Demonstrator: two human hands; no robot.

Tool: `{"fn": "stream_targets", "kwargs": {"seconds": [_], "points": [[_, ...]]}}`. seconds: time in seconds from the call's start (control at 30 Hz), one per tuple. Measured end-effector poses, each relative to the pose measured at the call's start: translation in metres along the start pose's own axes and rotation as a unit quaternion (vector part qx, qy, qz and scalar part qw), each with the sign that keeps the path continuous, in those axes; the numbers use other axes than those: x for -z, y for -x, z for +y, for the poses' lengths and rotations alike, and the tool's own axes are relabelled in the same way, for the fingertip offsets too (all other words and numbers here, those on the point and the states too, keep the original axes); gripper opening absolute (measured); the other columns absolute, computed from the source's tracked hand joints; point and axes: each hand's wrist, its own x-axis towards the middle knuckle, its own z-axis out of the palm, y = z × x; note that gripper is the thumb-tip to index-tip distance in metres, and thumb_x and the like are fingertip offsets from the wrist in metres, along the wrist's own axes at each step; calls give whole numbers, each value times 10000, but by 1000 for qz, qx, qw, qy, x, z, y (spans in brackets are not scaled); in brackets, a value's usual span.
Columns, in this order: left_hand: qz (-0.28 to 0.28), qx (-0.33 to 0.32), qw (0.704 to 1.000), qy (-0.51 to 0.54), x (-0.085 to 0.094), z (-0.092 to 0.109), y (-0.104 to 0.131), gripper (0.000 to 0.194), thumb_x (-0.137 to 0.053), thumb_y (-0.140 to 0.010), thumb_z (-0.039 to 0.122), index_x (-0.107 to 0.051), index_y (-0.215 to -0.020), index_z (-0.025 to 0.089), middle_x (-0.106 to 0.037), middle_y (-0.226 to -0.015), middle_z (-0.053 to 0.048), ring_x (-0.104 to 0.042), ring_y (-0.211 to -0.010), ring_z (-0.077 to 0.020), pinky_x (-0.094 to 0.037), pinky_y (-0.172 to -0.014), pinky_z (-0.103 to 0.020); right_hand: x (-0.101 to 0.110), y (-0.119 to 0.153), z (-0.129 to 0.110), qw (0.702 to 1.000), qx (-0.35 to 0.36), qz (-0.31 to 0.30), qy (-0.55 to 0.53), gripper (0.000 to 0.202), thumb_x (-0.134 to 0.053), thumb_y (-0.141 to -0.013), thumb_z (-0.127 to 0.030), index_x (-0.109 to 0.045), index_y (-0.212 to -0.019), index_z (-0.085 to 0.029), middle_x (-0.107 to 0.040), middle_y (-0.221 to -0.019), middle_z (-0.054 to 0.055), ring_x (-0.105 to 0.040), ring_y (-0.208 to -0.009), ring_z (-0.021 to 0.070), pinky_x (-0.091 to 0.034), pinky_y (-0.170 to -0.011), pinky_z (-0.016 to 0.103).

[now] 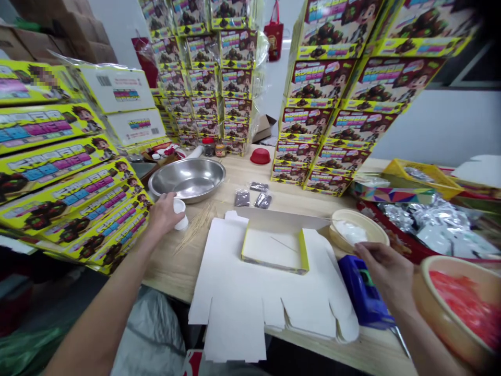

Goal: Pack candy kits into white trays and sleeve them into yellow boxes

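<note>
On the left, my left hand [162, 213] is closed around a small white cup [180, 215] standing near a steel pan [190, 180]. Thin wooden sticks [198, 224] lie just right of that cup. My right hand [385, 269] reaches to the near edge of a cream bowl [376, 227]. Its fingers are pinched together beside the white contents [351, 231]; what they hold, if anything, is hidden. Between my hands, an open, shallow box [274, 245] with yellow edges rests on a stack of flat white cardboard [235, 297]. One thin stick lies inside the box.
Three dark packets [242, 198] and a red bowl [260, 155] are behind the box. A blue tape dispenser [366, 292] and a bowl of red packets [465, 308] stand right. Yellow printed boxes [66, 177] tower left, with more stacks [321, 94] at the back.
</note>
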Motion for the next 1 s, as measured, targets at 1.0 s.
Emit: {"fn": "stream_targets", "kwargs": {"seconds": [1.0], "points": [[-184, -214, 948, 147, -109, 191, 83, 460, -492, -714, 541, -576, -1021, 209, -642, -1083, -71, -629, -949, -266, -487, -806, -342, 154, -29, 119, 945, -120, -152, 262, 370, -656, -658, -196, -650, -1028, -181, -672, -1015, 117, -605, -970, 251, -448, -869, 352]]}}
